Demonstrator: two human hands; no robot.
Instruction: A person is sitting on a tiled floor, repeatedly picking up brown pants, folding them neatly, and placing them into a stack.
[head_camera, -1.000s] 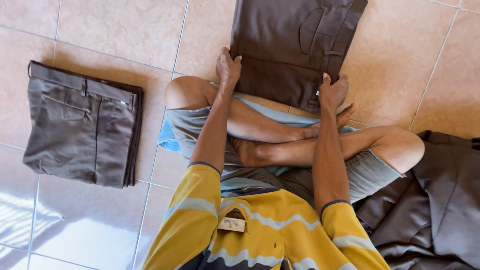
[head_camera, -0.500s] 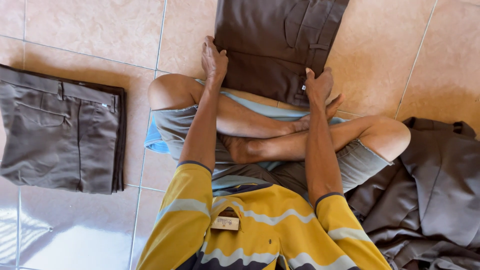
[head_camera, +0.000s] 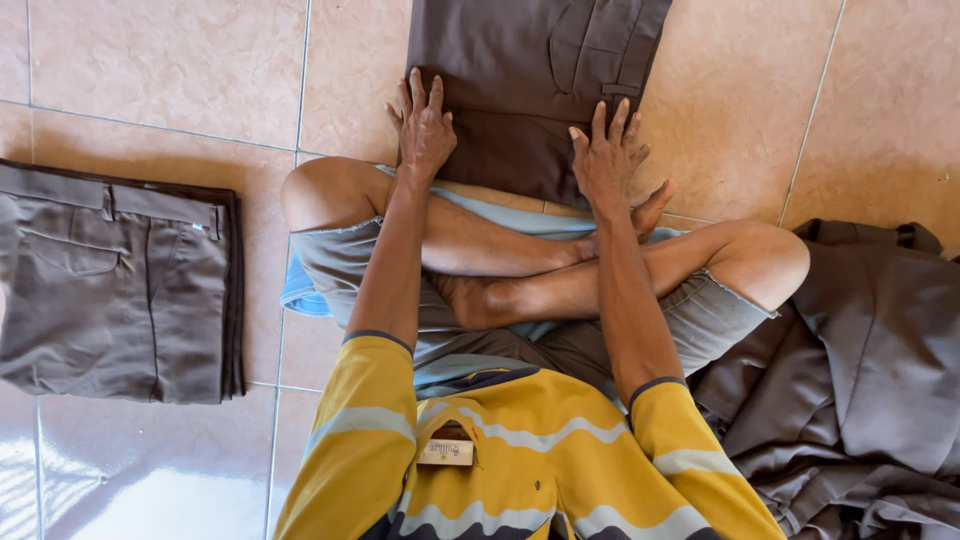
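A pair of dark brown trousers (head_camera: 530, 70) lies flat on the tiled floor in front of my crossed legs. My left hand (head_camera: 422, 125) rests palm down on its near left corner, fingers spread. My right hand (head_camera: 605, 160) presses flat on the near right part of the same garment, fingers apart. Neither hand grips anything. I sit cross-legged in grey shorts and a yellow striped shirt.
A folded stack of grey-brown trousers (head_camera: 120, 285) lies on the floor at my left. A loose heap of dark grey-brown garments (head_camera: 860, 390) is at my right. A light blue cloth (head_camera: 305, 290) shows under my legs. Beige floor tiles (head_camera: 170, 70) surround everything.
Both hands have slid a little forward on the brown trousers and their fingers have spread flatter. The view has shifted slightly.
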